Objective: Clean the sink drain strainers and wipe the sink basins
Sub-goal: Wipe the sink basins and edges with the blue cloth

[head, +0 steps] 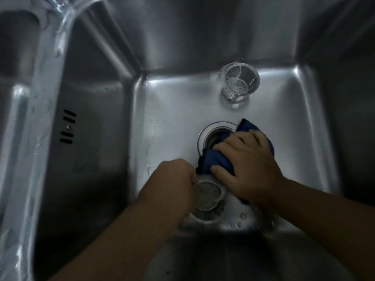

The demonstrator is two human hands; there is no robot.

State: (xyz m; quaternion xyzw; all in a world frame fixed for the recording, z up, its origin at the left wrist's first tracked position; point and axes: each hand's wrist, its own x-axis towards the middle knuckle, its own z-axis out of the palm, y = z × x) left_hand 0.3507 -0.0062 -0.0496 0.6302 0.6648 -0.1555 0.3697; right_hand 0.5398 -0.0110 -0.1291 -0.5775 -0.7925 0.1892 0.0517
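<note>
R basin, stainless sink (172, 122), lit patchily, far walls dark.

- L hand (174, 175) is curling tight onto the near-left rim of the metal strainer (207, 196); looks like a pinch grip, fingertips hidden behind the knuckles. Strainer is sitting on the basin floor at the near edge, just beside the cloth.
- R hand (247, 161) is lying spread over the blue cloth (215, 162), pressing it down rather than clutching it. Cloth is draping across the near-right rim of the open drain hole (213, 136), fingertips reaching the lip.
- Clear plastic strainer basket (239, 82) is standing apart toward the far wall, untouched.

Handling, judged: metal strainer is prob. light, stiff, thin-walled, perforated, w/ specks of residue inside. Wet steel is likely slippery, so the rim is the sensible hold, thumb inside and fingers outside. Plastic basket is prob. lighter and more brittle; its crossbar handle looks best for lifting. Cloth is soft, limp, absorbent, bunching easily; a flat palm is spreading it well.

Textures: brushed steel, water beads on floor near strainer, polished ring round drain, dark overflow slots (68, 126) in L wall.
</note>
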